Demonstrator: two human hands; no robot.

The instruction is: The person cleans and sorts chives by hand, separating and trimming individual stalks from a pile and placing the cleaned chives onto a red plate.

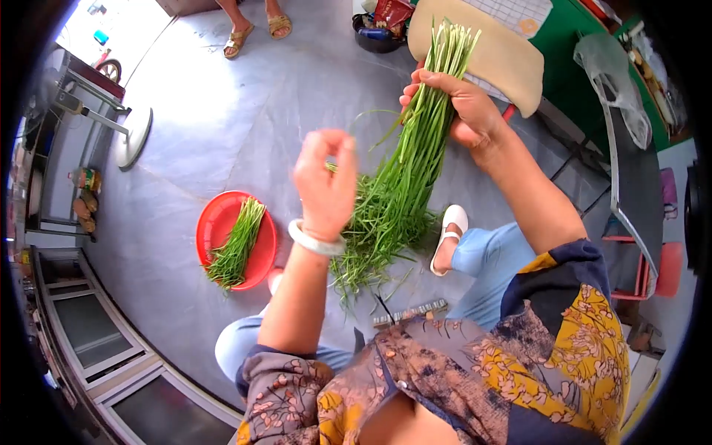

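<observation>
My right hand (467,107) is closed around a thick bunch of garlic chives (419,148), pale stem ends up and green leaves hanging down. To its left is my left hand (326,178), blurred, with a white bangle on the wrist. Its fingers are curled in; a small greenish tip shows by them, but what they hold is unclear. Loose chives (378,230) lie in a pile on the floor below both hands. Another bunch of chives (241,241) rests in a red basin (215,222) on the left.
A beige-seated chair (512,55) stands at upper right, beside a dark bowl (376,37) of small items. A white round stand base (136,137) and cabinets (93,334) line the left. Another person's sandaled feet (239,38) are at the top.
</observation>
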